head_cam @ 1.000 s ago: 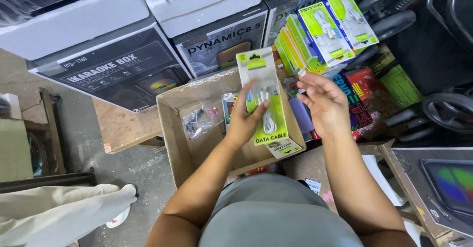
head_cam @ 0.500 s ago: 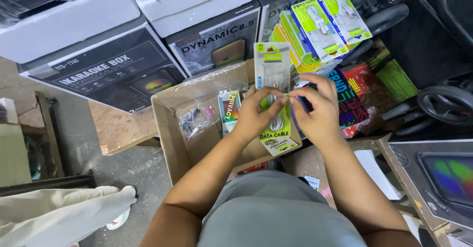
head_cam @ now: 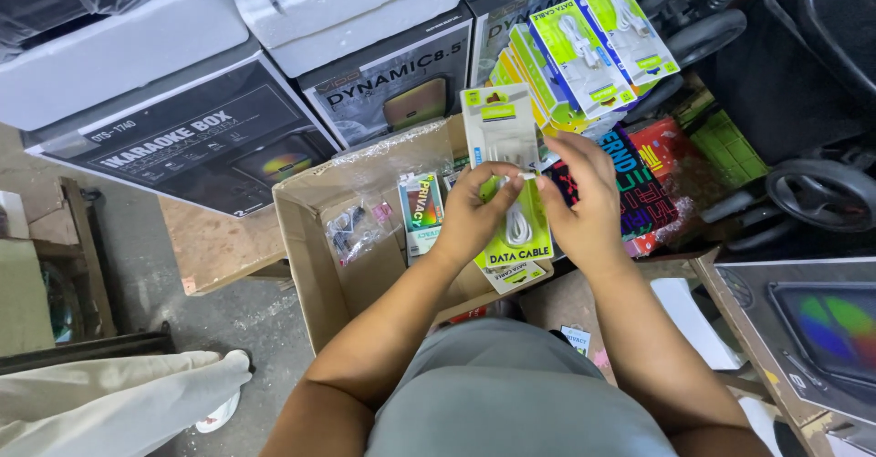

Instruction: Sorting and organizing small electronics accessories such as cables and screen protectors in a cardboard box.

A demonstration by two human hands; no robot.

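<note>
Data-cable packs, lime green and white, held as a small stack above open cardboard box. Left hand closed round stack's left edge, thumb across front. Right hand partly curled, fingertips pinching top pack's right edge. Best to keep the stack squared, peel one pack at a time, keep thumb clear of the hang tab. Below: more cable packs fanned behind, boxed speakers stacked, bare concrete floor, cluttered stockroom.
</note>
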